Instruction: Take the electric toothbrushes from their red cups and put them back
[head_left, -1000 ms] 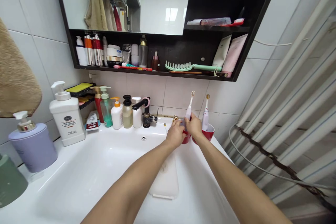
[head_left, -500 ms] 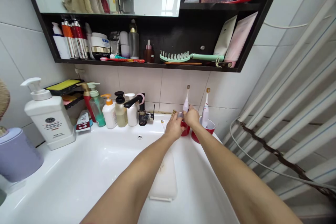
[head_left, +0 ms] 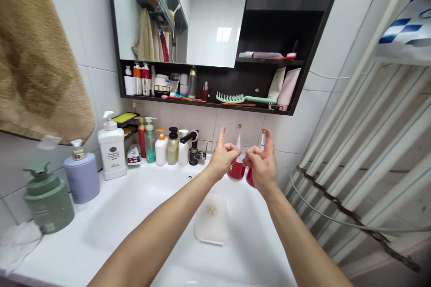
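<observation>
My left hand (head_left: 221,154) is raised above the back of the sink, one finger pointing up and the others curled in, with nothing in it. Facing it, my right hand (head_left: 264,166) makes much the same shape, also empty. Just behind them stands a red cup (head_left: 236,171) with an upright white electric toothbrush (head_left: 239,141). A second red cup (head_left: 249,178) is mostly hidden by my right hand. Above that hand's curled fingers shows the head of another toothbrush (head_left: 263,133).
A black faucet (head_left: 193,150) rises at the back of the white sink (head_left: 134,202), beside several pump bottles. A pale rectangular piece (head_left: 211,226) lies in the basin. Overhead hangs a mirrored cabinet (head_left: 205,106); white pipes (head_left: 336,175) run along the right.
Both hands have let go of the left red cup and come back from it, fingers now curled with one raised on each. The view has tilted up and turned left.
</observation>
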